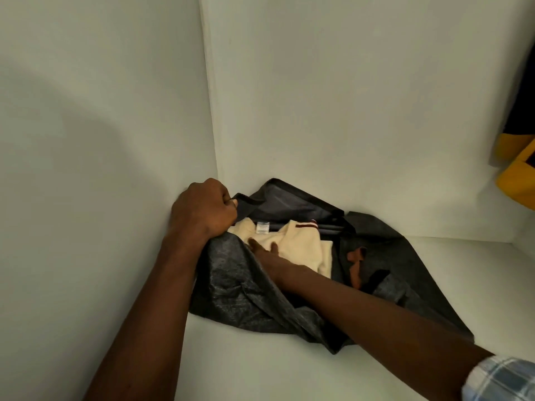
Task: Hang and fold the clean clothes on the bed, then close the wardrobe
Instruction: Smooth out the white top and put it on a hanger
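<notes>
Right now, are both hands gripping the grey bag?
No, only the left hand grips the rim of the bag; the right hand lies flat on the cream top inside it.

The light is dim and soft, so the white wardrobe walls (347, 111) look grey-green. A broad soft shadow covers their left part. The dark bag (231, 285) shows little detail. The picture is slightly blurred, and straight edges bend near the borders.
</notes>
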`<state>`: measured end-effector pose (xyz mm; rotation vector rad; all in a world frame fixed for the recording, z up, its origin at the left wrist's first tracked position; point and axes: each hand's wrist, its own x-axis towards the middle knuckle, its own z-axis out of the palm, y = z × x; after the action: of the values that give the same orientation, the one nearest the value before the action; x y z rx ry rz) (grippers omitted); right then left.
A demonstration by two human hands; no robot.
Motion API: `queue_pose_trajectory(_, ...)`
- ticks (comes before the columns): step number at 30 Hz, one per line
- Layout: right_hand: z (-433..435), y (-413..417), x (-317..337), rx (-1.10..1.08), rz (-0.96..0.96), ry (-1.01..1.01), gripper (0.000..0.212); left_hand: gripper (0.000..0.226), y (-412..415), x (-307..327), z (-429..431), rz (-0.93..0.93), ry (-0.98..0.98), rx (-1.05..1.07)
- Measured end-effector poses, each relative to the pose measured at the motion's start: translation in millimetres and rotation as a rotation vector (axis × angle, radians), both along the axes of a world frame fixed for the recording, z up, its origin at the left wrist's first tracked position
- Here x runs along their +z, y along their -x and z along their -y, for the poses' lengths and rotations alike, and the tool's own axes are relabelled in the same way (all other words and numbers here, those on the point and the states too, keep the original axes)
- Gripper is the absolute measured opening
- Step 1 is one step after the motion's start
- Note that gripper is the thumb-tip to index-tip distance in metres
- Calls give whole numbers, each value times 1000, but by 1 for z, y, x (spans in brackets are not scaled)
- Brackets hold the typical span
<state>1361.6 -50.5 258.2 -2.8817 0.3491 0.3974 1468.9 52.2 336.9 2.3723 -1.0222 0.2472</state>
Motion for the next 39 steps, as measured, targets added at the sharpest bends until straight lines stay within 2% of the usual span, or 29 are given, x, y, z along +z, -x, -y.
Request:
queue_pose_trajectory(1,1,1,1,20,22,21,74,22,1,0,0,-4,-14,4)
queue_pose_trajectory(3,10,9,3,-51,209,79,68,17,4,0,0,-1,-20,18)
queue_pose_trajectory(5,27,27,9,-329,415,201,67,17,5,1,0,12,-8,39)
queue_pose_trajectory(6,37,37,12,-483,438,244,71,19,5,2,1,15,-7,42)
queue_pose_trajectory(8,56,57,17,-686,308,227,79,20,6,2,0,4,-11,36)
queue_pose_trajectory(11,73,65,12,-724,106,88,75,21,10,2,-4,-19,-7,37)
queue_pose_trajectory(14,83,56,2,-816,237,-70,51,19,12,3,-7,-18,6,38)
queue_pose_trajectory(16,85,55,3,-872,354,-223,49,19,13,4,-8,-17,20,38)
queue_pose_trajectory(19,87,63,4,-865,461,-303,53,22,13,4,-8,-24,39,44)
queue_pose_trajectory(23,93,73,1,-933,473,-322,56,23,10,-1,-6,-31,31,64)
queue_pose_trajectory(25,92,80,0,-995,392,-317,63,22,10,-2,-6,-28,38,75)
queue_pose_trajectory(29,76,95,-11,-1010,353,-522,70,40,20,-2,-6,19,40,94)
queue_pose_trajectory(33,45,117,2,-875,539,-217,58,56,58,1,-3,178,177,-8)
queue_pose_trajectory(36,10,149,29,-724,788,-34,52,56,99,4,-7,235,338,-245)
queue_pose_trajectory(39,-31,202,46,-613,953,125,51,58,154,2,-19,184,456,-518)
